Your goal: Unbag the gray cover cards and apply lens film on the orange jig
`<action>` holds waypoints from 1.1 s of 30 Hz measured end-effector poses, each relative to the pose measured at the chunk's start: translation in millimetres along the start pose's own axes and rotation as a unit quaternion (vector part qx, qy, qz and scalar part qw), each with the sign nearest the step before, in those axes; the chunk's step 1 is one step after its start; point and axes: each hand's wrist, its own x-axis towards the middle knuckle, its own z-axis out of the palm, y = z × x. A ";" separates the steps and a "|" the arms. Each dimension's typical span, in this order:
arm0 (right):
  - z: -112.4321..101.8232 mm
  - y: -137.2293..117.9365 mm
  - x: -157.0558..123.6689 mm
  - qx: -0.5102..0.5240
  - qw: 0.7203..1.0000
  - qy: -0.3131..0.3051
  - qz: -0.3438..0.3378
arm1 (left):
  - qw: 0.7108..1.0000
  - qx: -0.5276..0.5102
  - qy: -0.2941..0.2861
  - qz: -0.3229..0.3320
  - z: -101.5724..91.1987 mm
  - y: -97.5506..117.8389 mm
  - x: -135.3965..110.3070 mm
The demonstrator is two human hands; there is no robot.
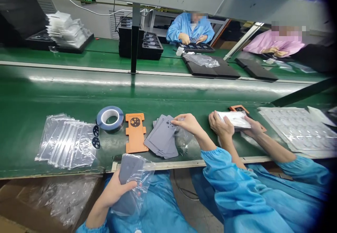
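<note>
My left hand (116, 191) is low over my lap, closed around a grey phone case (129, 168) that sits partly inside a clear plastic bag (143, 178). My right hand (185, 122) reaches out over the green belt to a fanned pile of grey phone cases (160, 140). Its fingertips pinch the edge of the top case. A crumpled clear bag (183, 140) lies just under that hand.
An orange jig plate (135, 134), a roll of blue tape (110, 118) and a spread of clear bags (65, 141) lie left on the belt (168, 96). A co-worker's two hands (234, 126) hold a white stack at my right, beside moulded trays (297, 129). Two people work across the line.
</note>
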 end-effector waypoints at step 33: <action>48.6 17.5 -134.7 0.191 0.970 -0.149 -0.034 | 0.998 -0.032 0.019 -0.058 23.9 10.8 9.0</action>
